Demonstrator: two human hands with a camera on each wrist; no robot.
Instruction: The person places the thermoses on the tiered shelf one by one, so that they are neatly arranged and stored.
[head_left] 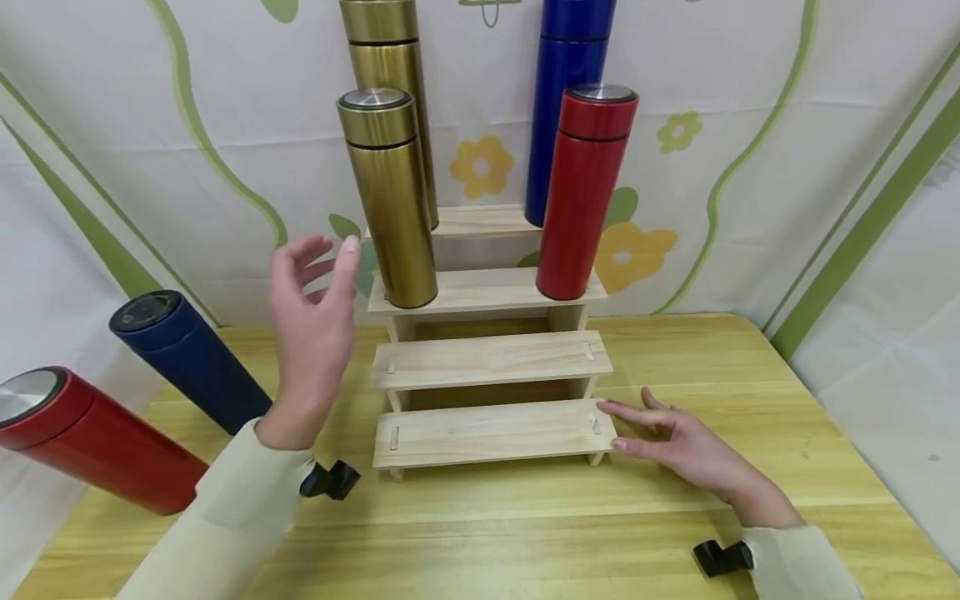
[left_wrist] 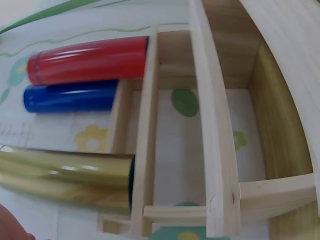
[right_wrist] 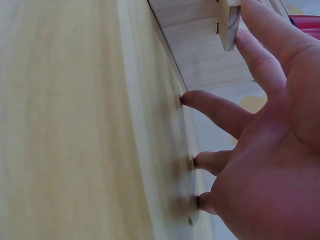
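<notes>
A stepped wooden rack (head_left: 491, 361) stands mid-table. A gold thermos (head_left: 386, 200) and a red thermos (head_left: 588, 192) stand upright on its second step from the top. On the top step behind are another gold thermos (head_left: 386, 58) and a blue thermos (head_left: 567, 125), their tops cut off by the frame. My left hand (head_left: 311, 333) is raised left of the front gold thermos, fingers loosely bent, holding nothing. My right hand (head_left: 686, 446) touches the right end of the lowest step (head_left: 495, 433). In the right wrist view several of its fingertips (right_wrist: 190, 97) rest on the tabletop.
A dark blue thermos (head_left: 191, 358) and a red thermos with a steel lid (head_left: 97, 437) stand on the table (head_left: 480, 542) at the left, near my left forearm. Behind the rack hangs a white cloth (head_left: 750, 208) with green vines and yellow flowers.
</notes>
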